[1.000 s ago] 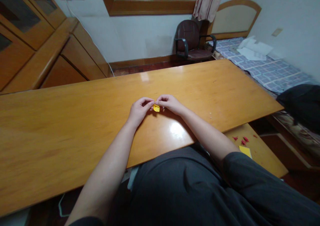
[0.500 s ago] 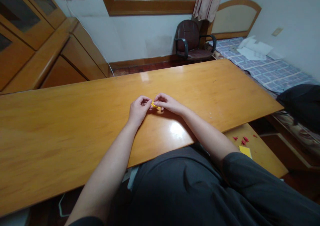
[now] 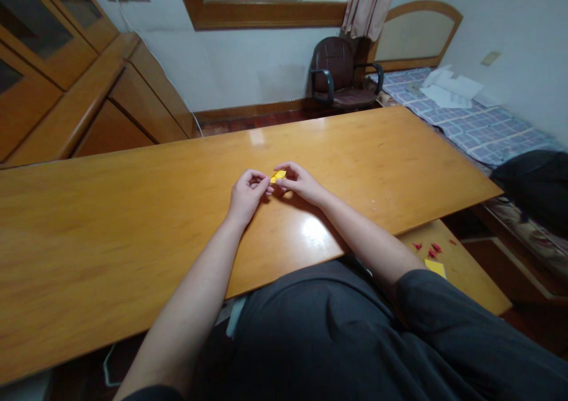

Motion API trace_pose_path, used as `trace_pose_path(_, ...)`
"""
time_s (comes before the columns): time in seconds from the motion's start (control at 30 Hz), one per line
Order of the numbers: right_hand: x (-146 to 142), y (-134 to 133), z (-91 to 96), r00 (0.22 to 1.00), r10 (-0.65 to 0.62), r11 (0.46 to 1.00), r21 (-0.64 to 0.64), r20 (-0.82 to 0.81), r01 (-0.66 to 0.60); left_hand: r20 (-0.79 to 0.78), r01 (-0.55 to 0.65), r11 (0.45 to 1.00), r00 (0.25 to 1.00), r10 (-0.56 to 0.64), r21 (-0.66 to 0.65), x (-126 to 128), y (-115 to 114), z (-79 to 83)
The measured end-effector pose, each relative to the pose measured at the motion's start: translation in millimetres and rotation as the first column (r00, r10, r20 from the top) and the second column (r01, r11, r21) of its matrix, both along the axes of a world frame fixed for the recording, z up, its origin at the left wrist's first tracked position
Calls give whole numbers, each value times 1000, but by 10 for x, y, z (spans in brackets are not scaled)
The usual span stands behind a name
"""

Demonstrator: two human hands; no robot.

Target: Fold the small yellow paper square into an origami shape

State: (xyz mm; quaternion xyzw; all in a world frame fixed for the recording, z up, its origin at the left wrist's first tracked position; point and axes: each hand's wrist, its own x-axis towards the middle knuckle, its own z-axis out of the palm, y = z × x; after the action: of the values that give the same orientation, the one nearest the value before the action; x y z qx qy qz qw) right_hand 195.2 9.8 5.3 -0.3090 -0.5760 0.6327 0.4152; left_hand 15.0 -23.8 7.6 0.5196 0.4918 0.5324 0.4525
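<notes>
A small folded piece of yellow paper (image 3: pixel 278 176) is pinched between both my hands over the middle of a long wooden table (image 3: pixel 133 212). My left hand (image 3: pixel 246 195) grips its left end with thumb and curled fingers. My right hand (image 3: pixel 299 182) pinches its right end, fingers closed. Most of the paper is hidden by my fingertips, and it sits just above the tabletop.
A lower side table (image 3: pixel 461 271) at the right carries a yellow paper sheet (image 3: pixel 435 267) and small red folded pieces (image 3: pixel 429 250). Beyond the table stand a dark armchair (image 3: pixel 339 73), a bed (image 3: pixel 465 123) with white papers, and wooden cabinets (image 3: pixel 66 81) at the left.
The yellow paper went from hanging flat below my fingertips to being held narrow and raised between them. Both hands shifted slightly away from me and closed tighter around it.
</notes>
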Motion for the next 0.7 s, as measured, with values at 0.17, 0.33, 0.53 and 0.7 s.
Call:
trace_pose_path(0.17, -6, 7, -35, 997, -35, 999, -12, -74, 34, 39, 28, 1000, 999, -28, -3, 10, -21, 42)
trace_pose_path(0.33, -31, 23, -54, 985, -134, 991, -23, -109, 132, 71, 58, 998, 996, -59, 9, 9, -29, 42)
trace_pose_path(0.53, -22, 11, -27, 989, -119, 993, -15, -90, 118, 136, 145, 989, 980, -144, 5, 28, -54, 56)
trace_pose_path(0.7, -15, 2, 7, 986, -148, 989, -1, -72, 148, 135, 208, 978, 970, -203, -24, 35, -55, 64)
